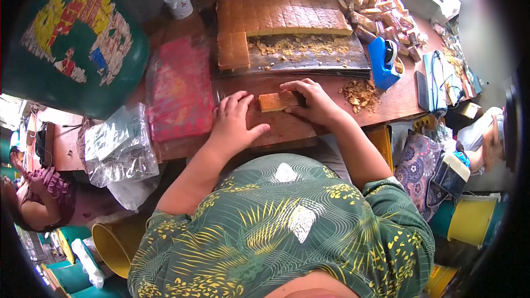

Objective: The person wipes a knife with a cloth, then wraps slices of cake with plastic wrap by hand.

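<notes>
A cut piece of cake (271,102) lies on the brown table near its front edge. My right hand (314,101) holds the right end of this piece between thumb and fingers. To the left of the piece, my left hand (236,118) rests over the table with its fingers apart, holding nothing. Behind both hands is a tray (309,69) with a large sheet of cake (276,14), scored into pieces. Part of the tray shows bare metal with crumbs.
A red mat (182,88) and plastic bags (121,146) are at the left. Wrapped pieces (381,11), a blue tape dispenser (384,63) and crumbs (360,95) are at the right. A white mug (178,4) stands behind. Other people are visible at both sides.
</notes>
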`<state>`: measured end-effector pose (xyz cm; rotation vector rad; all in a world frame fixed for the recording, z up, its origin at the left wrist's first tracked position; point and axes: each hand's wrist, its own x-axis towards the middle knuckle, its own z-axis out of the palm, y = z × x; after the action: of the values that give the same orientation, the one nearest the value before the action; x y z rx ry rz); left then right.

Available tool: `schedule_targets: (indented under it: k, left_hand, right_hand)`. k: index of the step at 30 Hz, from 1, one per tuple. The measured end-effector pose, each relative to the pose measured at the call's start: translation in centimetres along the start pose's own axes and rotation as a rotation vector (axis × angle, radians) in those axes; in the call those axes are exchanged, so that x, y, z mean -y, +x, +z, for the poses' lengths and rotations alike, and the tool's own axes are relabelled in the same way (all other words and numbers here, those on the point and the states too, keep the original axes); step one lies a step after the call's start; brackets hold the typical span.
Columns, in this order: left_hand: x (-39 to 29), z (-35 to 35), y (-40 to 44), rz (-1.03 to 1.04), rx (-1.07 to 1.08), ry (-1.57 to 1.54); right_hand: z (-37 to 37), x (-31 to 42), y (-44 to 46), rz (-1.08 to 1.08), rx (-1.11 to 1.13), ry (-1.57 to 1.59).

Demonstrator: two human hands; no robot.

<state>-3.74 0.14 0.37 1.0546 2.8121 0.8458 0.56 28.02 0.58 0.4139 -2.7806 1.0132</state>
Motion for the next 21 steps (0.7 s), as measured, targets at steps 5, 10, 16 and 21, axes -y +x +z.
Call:
schedule_targets:
  k: [5, 10, 16, 21]
  left_hand:
    - [0.2, -1.6, 4.6, 0.182, -0.272, 0.015]
    - [-0.8, -2.0, 9.7, 0.267, -0.401, 0.220]
    - [-3.5, -4.7, 10.6, 0.078, 0.114, -0.218]
    - [-4.5, -5.1, 7.5, 0.222, 0.103, -0.359]
  right_hand:
    - [0.3, 2.7, -3.7, -0.096, -0.275, -0.208]
    - [1.5, 4.0, -8.3, -0.228, 0.001, -0.335]
    - [-1.6, 5.0, -4.1, -0.225, -0.241, -0.383]
    - [-4.0, 4.2, 0.4, -0.214, -0.161, -0.328]
